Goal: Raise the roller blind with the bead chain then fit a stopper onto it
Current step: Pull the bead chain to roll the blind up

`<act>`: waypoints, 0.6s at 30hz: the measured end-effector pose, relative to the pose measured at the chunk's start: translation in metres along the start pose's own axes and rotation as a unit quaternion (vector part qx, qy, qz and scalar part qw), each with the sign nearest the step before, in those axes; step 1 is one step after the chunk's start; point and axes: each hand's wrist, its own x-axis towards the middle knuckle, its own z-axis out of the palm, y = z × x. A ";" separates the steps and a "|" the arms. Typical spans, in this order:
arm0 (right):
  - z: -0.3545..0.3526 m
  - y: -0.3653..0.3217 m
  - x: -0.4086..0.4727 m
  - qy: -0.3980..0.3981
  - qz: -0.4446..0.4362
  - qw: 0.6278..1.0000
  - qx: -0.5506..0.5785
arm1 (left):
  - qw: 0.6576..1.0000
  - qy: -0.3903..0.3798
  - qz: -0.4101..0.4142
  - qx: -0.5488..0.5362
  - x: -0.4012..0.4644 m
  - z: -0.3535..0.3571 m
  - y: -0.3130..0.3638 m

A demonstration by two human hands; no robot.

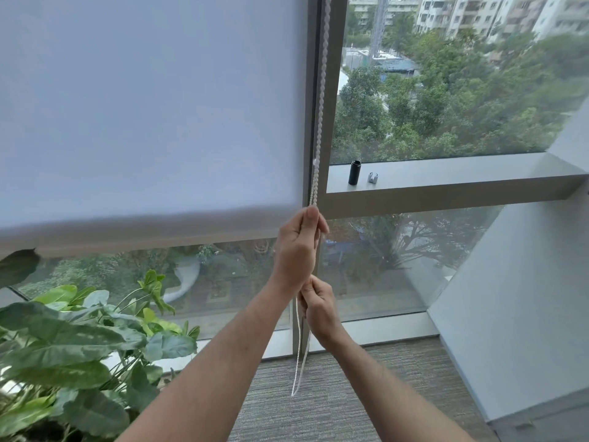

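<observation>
1. Forearms reach up from the bottom of the view toward the bead chain [321, 100], which hangs along the window frame just right of the roller blind [149, 116].
2. Left hand [298, 247] is the upper one, its grip closed around the chain just below the blind's bottom bar.
3. Right hand [319, 309] sits directly beneath it, fingers pinched shut on the same chain, with the loose loop dangling below toward the carpet.
4. Blind's hem is only part way up: glass shows beneath it, so raising looks unfinished.
5. Right of the chain, on the window ledge [446, 177], stand a black cylinder [354, 172] and a small grey clip [373, 177], probably the stopper, well apart from both hands.
6. Risks: the two strands look twisted together above the hands, so pulling the wrong strand would lower the blind, and a snag could jam the chain; letting go to fetch the clip may let the blind slip.
</observation>
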 end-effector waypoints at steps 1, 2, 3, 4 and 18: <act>-0.002 0.004 -0.002 -0.009 0.013 1.000 0.003 | 1.000 0.007 0.000 0.017 -0.005 -0.001 -0.006; -0.003 0.007 -0.004 -0.023 0.024 0.999 0.011 | 1.000 0.015 0.001 0.026 -0.010 -0.004 -0.010; -0.004 0.010 -0.005 -0.036 0.031 0.999 0.010 | 0.999 0.023 0.002 0.030 -0.013 -0.006 -0.014; -0.005 0.010 -0.006 -0.047 0.036 0.998 0.001 | 0.999 0.030 0.003 0.033 -0.014 -0.008 -0.017; -0.010 -0.113 0.063 -0.002 -0.098 0.994 0.044 | 0.996 0.044 -0.027 0.076 -0.036 -0.013 -0.045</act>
